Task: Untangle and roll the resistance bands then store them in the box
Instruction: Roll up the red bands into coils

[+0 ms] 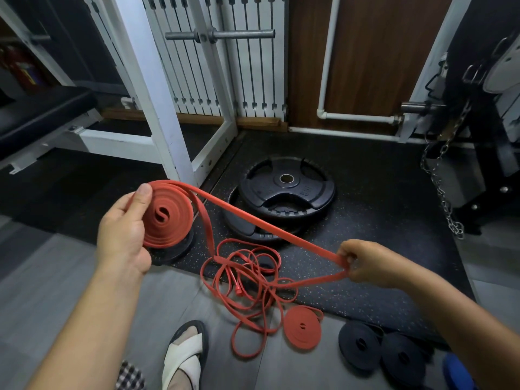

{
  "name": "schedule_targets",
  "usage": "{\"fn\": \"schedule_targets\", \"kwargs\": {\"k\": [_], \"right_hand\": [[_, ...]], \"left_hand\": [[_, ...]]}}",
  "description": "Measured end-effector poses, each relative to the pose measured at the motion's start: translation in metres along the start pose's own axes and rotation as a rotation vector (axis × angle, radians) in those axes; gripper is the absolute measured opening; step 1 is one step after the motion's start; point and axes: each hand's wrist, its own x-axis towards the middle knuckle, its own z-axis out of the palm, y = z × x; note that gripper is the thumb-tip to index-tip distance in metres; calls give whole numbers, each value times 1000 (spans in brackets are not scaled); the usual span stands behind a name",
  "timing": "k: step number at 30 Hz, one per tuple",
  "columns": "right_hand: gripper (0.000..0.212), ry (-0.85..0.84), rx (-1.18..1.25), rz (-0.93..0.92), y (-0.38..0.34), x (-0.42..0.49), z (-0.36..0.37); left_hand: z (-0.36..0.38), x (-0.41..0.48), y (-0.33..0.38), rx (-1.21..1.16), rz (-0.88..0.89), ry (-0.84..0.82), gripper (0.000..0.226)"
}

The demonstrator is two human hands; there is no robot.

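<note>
My left hand (122, 235) holds a partly rolled red resistance band (167, 215), thumb on its top edge. The band's loose tail runs down to the right, where my right hand (363, 263) pinches its looped end. Below, a tangle of thin red bands (247, 282) lies on the floor. A rolled red band (302, 327) sits by the tangle, with two rolled black bands (360, 344) (402, 358) to its right. A blue roll (455, 372) shows at the bottom edge. No box is in view.
Stacked black weight plates (287, 192) lie on the speckled rubber mat (380, 249). A white rack frame (157, 108) rises at left beside a black bench (42, 114). A chain (441, 192) hangs at right. My sandalled foot (185, 358) stands on grey floor.
</note>
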Motion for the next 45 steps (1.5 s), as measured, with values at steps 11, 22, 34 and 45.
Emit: {"fn": "schedule_targets", "kwargs": {"k": [11, 22, 34, 45], "right_hand": [[7, 274, -177, 148, 14, -10, -1], [6, 140, -308, 300, 38, -20, -2], [44, 206, 505, -379, -50, -21, -7], [15, 157, 662, -379, -76, -19, -11]], "left_hand": [[2, 5, -5, -51, -77, 53, 14], [4, 8, -5, 9, 14, 67, 13], [56, -64, -22, 481, 407, -845, 12], [56, -60, -21, 469, 405, -877, 21]]}}
